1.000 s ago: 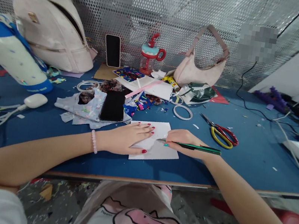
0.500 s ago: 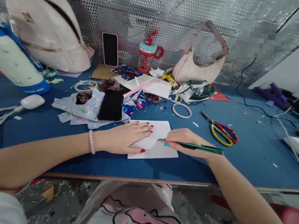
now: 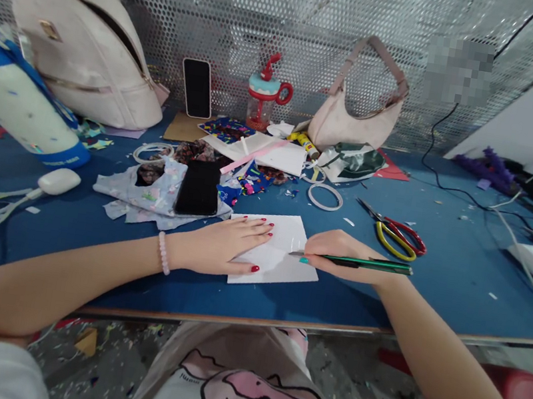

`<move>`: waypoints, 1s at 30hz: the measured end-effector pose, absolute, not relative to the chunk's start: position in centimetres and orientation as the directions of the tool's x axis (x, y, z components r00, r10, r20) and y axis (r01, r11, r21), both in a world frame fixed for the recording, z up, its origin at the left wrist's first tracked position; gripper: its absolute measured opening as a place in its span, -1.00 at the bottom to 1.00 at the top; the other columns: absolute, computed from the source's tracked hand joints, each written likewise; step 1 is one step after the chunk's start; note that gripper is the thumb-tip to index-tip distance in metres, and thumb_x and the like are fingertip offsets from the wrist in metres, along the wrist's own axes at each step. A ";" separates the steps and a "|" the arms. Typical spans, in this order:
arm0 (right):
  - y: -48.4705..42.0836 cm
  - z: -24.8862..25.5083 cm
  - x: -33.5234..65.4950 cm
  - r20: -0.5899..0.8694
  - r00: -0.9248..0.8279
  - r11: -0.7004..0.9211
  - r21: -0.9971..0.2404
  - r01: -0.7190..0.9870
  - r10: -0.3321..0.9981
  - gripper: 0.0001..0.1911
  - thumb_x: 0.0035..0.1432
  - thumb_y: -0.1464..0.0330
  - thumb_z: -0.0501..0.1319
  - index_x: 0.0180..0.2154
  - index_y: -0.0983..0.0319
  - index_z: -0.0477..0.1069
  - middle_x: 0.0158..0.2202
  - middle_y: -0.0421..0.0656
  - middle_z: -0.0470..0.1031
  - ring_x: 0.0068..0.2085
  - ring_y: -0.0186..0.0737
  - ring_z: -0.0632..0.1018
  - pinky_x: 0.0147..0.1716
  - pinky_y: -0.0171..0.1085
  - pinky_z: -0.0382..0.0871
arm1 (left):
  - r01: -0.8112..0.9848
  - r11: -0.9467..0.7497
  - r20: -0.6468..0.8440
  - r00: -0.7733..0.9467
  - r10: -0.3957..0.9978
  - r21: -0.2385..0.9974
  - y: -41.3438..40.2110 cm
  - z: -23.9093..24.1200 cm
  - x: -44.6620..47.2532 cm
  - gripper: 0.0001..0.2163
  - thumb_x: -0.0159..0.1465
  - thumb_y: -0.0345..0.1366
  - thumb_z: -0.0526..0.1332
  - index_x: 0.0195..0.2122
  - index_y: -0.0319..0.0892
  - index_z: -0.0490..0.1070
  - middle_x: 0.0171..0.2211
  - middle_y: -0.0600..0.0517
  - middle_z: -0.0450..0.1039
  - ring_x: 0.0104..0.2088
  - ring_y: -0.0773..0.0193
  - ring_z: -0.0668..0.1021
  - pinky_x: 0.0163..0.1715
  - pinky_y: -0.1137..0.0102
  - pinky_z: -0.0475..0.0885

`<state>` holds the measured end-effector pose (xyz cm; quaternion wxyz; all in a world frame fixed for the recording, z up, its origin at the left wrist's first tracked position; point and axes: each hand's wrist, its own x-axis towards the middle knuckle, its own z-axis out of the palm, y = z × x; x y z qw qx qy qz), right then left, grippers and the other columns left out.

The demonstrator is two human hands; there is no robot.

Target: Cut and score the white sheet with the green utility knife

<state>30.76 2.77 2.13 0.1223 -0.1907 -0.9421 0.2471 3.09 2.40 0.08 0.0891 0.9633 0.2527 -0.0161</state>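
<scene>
My left hand (image 3: 224, 243) lies flat on a white sheet (image 3: 280, 270), palm down with the fingers stretched out. Red nail polish shows on its nails, and a pink bead bracelet circles the wrist. Fingers of my right hand (image 3: 339, 253) are wrapped round a slim green utility knife (image 3: 377, 265), gripped close to its blade. The thin blade points left and its tip is over the middle of the sheet; whether it touches the surface I cannot tell. The knife's handle runs back over my right wrist.
Scissors (image 3: 395, 237) with red and yellow handles lie right of the sheet, near a tape roll (image 3: 325, 197). A black phone (image 3: 198, 189) rests on fabric scraps (image 3: 146, 190). Behind stand a lidded cup (image 3: 262, 101), a handbag (image 3: 354, 122), a backpack (image 3: 81, 55) and a large bottle (image 3: 19, 100).
My right hand has shifted slightly right with the utility knife, drawing the blade tip away from my left hand. The left hand and the sheet stay in place.
</scene>
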 end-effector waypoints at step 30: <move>1.1 0.3 27.9 0.354 -0.817 0.836 -0.485 0.256 0.456 -0.67 0.34 0.35 -0.03 -0.51 0.22 0.17 -0.56 -0.26 0.21 -0.50 -0.38 0.26 -0.47 -0.37 0.11 | 0.587 -0.804 0.093 0.799 0.594 0.094 -0.3 -0.4 4.2 -0.33 0.31 0.12 0.00 0.28 -0.28 0.06 0.29 -0.23 0.07 0.27 -0.10 0.15 0.13 0.04 0.15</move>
